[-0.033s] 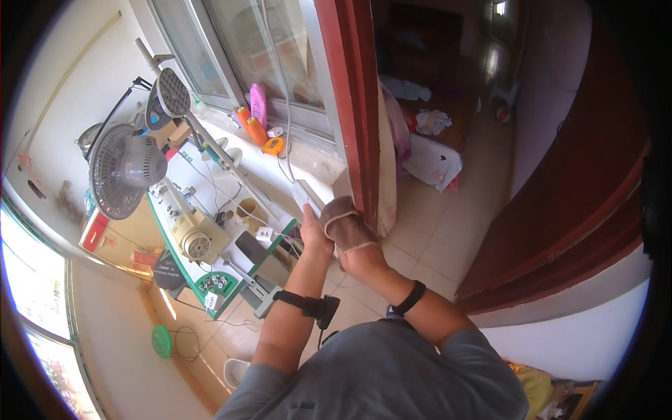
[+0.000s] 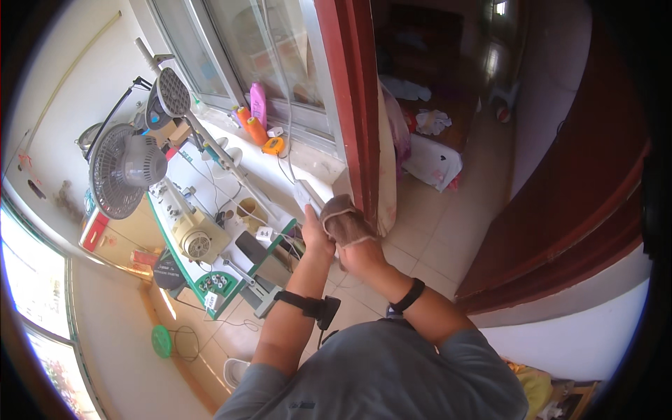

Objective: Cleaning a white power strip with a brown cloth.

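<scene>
My left hand (image 2: 317,231) is closed around a long white strip (image 2: 306,195) that looks like a power strip, its thumb lying along the near side. A pale cord runs from the strip's far end up along the window. Over my right hand (image 2: 362,257) lies a brown cloth (image 2: 350,225) with beige edging, and the hand grips it against the strip's right side. The cloth hides the right fingers and the strip's lower part. Both hands are close together in front of my body, beside the red door frame.
Left of my hands stands a white sewing table (image 2: 234,262) with green edging, bearing a sewing machine motor (image 2: 199,241). A grey fan (image 2: 126,171) rises beyond it. Bottles and an orange tape measure (image 2: 274,146) sit on the sill. The red door frame (image 2: 350,105) is at the right.
My right hand and the brown cloth have shifted very slightly upward. The left hand and the white strip look unmoved.
</scene>
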A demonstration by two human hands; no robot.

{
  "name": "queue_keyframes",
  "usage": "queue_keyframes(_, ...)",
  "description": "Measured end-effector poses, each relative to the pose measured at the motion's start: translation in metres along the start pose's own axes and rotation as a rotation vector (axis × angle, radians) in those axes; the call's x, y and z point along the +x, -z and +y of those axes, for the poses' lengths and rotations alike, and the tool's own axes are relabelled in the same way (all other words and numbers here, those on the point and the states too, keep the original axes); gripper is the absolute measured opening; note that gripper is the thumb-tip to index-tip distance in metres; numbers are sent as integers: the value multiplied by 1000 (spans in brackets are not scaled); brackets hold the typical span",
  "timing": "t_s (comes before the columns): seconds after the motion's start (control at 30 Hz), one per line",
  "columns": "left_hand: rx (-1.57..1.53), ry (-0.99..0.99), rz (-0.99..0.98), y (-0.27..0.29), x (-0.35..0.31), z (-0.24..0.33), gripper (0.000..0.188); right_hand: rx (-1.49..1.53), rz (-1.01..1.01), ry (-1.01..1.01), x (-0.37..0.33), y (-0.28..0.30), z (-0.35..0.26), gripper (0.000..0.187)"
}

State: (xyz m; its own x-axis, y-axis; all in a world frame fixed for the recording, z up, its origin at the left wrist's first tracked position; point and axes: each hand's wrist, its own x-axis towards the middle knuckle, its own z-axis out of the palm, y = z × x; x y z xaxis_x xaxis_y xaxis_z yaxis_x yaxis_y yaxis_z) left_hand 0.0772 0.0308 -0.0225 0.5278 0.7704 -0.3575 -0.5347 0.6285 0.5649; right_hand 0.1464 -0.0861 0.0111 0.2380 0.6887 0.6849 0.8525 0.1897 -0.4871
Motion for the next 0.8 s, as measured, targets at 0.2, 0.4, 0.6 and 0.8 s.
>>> queue_keyframes(0.2,159,-149,23,-18,-31,7,55,383,-397,-579,31,33,1,30)
queue_keyframes(0.4,-9,-31,-107,-14,-24,16,59,121,41,138,-4,12,-3,38)
queue_keyframes(0.6,264,12,-98,-30,-50,4,52,170,-125,-182,19,22,24,32)
queue_keyframes(0.8,48,23,-419,-24,-39,10,52,167,1,-5,6,26,13,33)
